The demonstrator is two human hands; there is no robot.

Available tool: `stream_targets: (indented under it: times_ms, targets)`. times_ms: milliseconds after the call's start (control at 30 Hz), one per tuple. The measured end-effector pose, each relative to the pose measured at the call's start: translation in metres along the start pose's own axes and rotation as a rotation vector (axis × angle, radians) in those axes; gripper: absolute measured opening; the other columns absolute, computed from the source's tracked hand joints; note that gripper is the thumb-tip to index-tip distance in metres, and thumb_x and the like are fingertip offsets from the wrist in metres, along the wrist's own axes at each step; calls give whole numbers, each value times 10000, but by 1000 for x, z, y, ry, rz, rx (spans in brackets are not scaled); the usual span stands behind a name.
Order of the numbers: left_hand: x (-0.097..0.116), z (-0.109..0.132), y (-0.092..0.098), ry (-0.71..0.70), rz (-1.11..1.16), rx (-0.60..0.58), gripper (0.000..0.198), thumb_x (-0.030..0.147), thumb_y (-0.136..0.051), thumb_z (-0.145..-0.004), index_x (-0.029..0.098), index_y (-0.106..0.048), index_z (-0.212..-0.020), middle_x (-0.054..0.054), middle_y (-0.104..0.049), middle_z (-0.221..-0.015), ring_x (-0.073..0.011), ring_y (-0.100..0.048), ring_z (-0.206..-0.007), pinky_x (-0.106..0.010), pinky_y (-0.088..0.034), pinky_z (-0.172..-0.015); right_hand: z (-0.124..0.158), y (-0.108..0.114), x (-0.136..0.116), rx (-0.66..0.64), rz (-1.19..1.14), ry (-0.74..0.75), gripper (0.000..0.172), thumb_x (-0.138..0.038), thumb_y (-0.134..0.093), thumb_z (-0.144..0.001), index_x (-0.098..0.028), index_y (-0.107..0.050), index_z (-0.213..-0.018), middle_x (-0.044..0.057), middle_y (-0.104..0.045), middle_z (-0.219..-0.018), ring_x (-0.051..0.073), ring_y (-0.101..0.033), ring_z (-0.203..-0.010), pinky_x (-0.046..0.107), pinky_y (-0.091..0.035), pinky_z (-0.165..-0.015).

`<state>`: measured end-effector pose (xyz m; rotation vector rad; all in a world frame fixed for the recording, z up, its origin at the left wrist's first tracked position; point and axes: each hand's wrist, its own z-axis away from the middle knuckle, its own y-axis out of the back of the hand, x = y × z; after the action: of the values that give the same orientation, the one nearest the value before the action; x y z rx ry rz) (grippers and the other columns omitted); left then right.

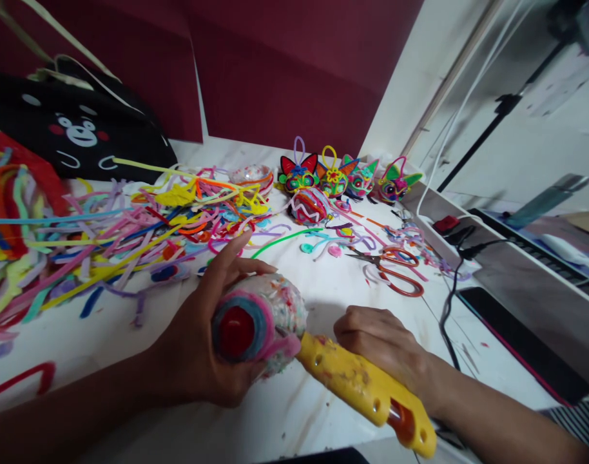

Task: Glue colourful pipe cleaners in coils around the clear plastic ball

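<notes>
My left hand (202, 335) is wrapped round a whitish ball (287, 299) flecked with red and other colours. Stuck to the ball's near side is a coil of pink and blue pipe cleaner (263, 316) round a red centre. In my closed right hand (381, 341) is a yellow hot glue gun (352, 377), its tip close against the ball by a pink strip of the coil. Whether the tip touches the ball I cannot tell. Beyond my right hand lie scissors with orange handles (401, 270).
Colourful pipe cleaners (144, 238) are heaped at the left, before a black bag (120, 138). Several eared animal heads (333, 180) stand at the back, near a striped pipe-cleaner ball (308, 206). At the right are a phone (521, 341), black cables (446, 322) and a power strip (439, 241).
</notes>
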<state>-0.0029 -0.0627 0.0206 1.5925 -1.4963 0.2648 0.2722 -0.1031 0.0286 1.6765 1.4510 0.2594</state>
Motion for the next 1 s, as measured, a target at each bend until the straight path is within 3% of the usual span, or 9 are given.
stream_targets:
  times_ms: [167, 467, 733, 900, 1000]
  targets:
    - [3, 4, -1, 13, 2, -25, 1146, 247, -767, -694, 313, -142, -1652, -122, -570, -1378, -369, -613, -1221, -524, -537, -1039, -2, 2, 0, 15, 1, -5, 355, -285, -324, -1105, -150, -576, -894, 81, -614, -765, 164, -554, -740, 295, -476, -649]
    - [8, 7, -4, 2, -39, -34, 1185, 271, -762, -649, 306, -129, -1651, -118, -588, -1369, -396, -630, -1196, -553, -561, -1025, -3, 4, -1, 21, -7, -26, 351, -313, -348, -1109, -160, -583, -898, 72, -611, -775, 160, -565, -730, 284, -477, -639]
    - [10, 12, -2, -22, -39, -86, 1209, 247, -779, -656, 281, -108, -1662, -125, -553, -1392, -356, -614, -1232, -495, -530, -1068, 0, 4, 0, -9, -4, -45, 352, -289, -357, -1106, -155, -582, -870, 63, -615, -762, 148, -552, -719, 275, -468, -639]
    - [8, 13, -3, -14, -59, -106, 1249, 239, -802, -609, 349, -124, -1653, -118, -561, -1405, -420, -607, -1233, -608, -499, -1078, 0, 2, 0, -25, -30, -44, 336, -294, -354, -1098, -171, -577, -879, 65, -610, -765, 167, -555, -733, 296, -475, -639]
    - [7, 14, -4, -10, -34, -117, 1251, 227, -800, -605, 346, -129, -1654, -122, -564, -1418, -419, -627, -1218, -597, -521, -1065, -1, 1, 1, -33, -43, -48, 336, -317, -362, -1096, -168, -582, -890, 68, -604, -757, 175, -544, -732, 305, -465, -634]
